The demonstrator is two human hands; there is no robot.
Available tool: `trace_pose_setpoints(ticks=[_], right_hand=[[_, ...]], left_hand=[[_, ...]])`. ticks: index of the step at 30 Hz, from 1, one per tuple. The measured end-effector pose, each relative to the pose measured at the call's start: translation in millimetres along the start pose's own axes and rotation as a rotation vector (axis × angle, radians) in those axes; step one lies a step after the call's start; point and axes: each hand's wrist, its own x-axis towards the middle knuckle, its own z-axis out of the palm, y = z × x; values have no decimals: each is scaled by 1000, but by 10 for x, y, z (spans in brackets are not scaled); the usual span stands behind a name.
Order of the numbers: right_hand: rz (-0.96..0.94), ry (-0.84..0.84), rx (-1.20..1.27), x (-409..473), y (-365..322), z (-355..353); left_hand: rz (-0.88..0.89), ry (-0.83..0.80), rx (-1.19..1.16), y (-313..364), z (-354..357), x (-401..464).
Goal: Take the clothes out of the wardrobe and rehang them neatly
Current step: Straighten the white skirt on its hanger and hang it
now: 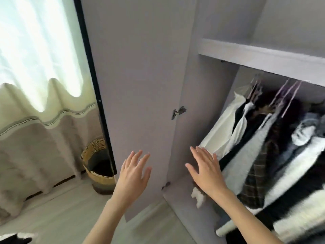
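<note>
The wardrobe stands with its pale lilac door [140,85] swung wide to the left. Inside on the right, several garments hang on pale purple hangers [288,93] under a shelf [263,57]: a white shirt [221,131], a dark plaid piece [258,182] and black-and-white tops [299,166]. My left hand [134,175] is raised in front of the door, fingers spread, holding nothing. My right hand [205,171] is also spread and empty, just left of the white shirt's lower edge.
A woven basket [98,168] stands on the floor behind the door's edge, by a long curtain [40,85] over a bright window. A small white object [198,196] lies low in the wardrobe. A black-and-white cloth [15,238] shows at the bottom left.
</note>
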Motion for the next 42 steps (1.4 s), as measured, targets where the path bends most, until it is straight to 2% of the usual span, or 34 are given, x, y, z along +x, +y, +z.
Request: trace_pose_setpoints(ticks=[7, 11, 15, 19, 24, 34, 38, 42], right_hand=[[222, 128, -42, 459, 630, -161], [305, 120, -46, 625, 792, -84], [381, 217, -25, 809, 1046, -141], [415, 304, -87, 1058, 1363, -357], [394, 310, -157, 1472, 1778, -652], [300, 293, -264, 1987, 2456, -526], [255, 299, -345, 1960, 2596, -472], [223, 303, -383, 1919, 2705, -458]], left_hand=[[240, -129, -93, 274, 461, 1031], [374, -139, -175, 394, 669, 1488], [428, -231, -232, 610, 893, 1953], [501, -319, -243, 955, 1091, 2325], [579, -289, -314, 1489, 1266, 2885], [494, -236, -432, 2394, 1642, 3578], [477, -251, -401, 2630, 1790, 3852], [377, -213, -384, 2724, 1908, 4011]])
